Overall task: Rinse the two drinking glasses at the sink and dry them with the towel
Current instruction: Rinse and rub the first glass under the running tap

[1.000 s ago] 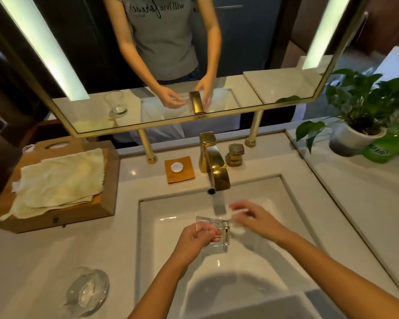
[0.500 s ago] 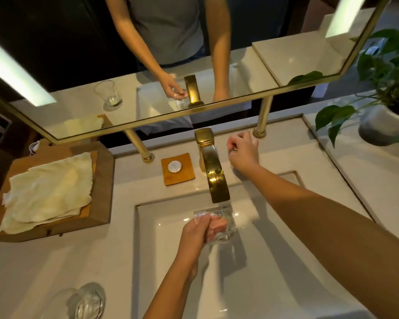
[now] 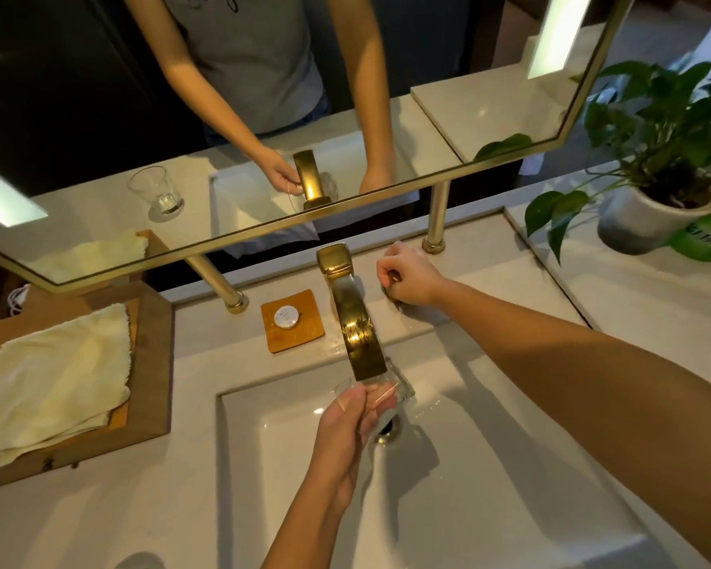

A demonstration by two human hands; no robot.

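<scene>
1 white counter (image 3: 641, 305) carries 1 sink (image 3: 263, 466) at its centre front, 1 wooden tray (image 3: 152, 363) at its left edge and 1 potted plant (image 3: 653, 215) at its right rear corner. 1 cream towel (image 3: 50, 388) lies on the tray. 1 gold faucet (image 3: 352, 322) stands at the sink's rear edge. 2 hands: left hand (image 3: 347, 429) is clasped around 1 glass (image 3: 390, 390) under the spout; right hand (image 3: 411, 275) is closed on the handle, as 0.5 s ago. A second glass shows directly only as a sliver at the counter's front edge.
</scene>
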